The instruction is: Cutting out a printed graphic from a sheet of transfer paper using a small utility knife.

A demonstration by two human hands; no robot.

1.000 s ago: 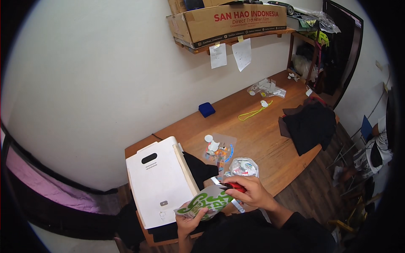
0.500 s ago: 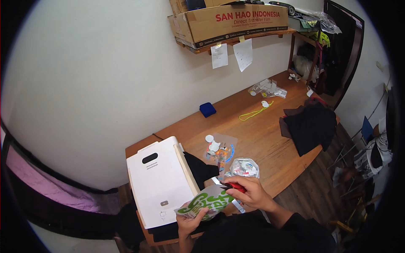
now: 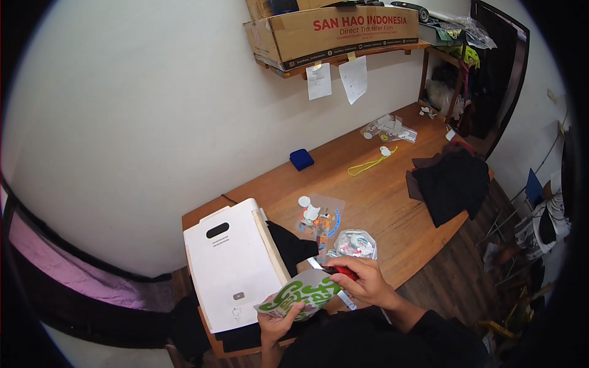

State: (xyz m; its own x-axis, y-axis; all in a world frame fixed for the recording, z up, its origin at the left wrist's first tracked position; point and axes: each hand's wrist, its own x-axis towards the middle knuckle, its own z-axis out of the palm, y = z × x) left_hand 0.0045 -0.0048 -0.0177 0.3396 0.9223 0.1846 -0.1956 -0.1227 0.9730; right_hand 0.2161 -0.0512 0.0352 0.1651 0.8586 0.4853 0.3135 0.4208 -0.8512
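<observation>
Blue pad (image 3: 301,159), black cloth (image 3: 451,184)

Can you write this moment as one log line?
left hand: holds green-lettered sheet | right hand: grips red-handled scissors at sheet | beside: white machine

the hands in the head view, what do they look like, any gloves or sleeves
Both are bare: no gloves, rings or watch can be made out. The right hand leads into a long black sleeve ending at the wrist. The left hand shows a bare wrist at the bottom edge; any sleeve there is out of view.
</observation>
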